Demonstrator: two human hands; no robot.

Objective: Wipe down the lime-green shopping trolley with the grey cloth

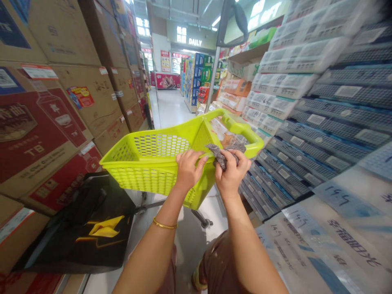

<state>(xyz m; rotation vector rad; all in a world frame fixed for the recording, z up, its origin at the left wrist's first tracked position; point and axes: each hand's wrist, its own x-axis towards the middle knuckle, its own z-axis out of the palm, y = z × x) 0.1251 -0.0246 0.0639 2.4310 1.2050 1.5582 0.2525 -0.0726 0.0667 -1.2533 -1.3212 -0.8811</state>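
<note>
A lime-green shopping cart [147,163] with perforated basket walls stands sideways in front of me. My left hand [189,168] grips its near rim, fingers curled over the top edge and thumb pointing toward the handle end. A gold bangle sits on that wrist. A crumpled grey cloth [219,155] is bunched in my right hand [232,171], which presses it against the rim close to the cart's handle [252,136]. My right fingers are closed around the cloth, and part of it sticks out on both sides.
Stacked cardboard boxes [82,98] line the left side. A black bag with yellow marks [107,226] lies low at left, beside the cart. Packaged goods in blue-grey wrap [294,141] and white packs [333,241] are piled on the right. Farther off, an aisle with blue boxes [198,77] shows.
</note>
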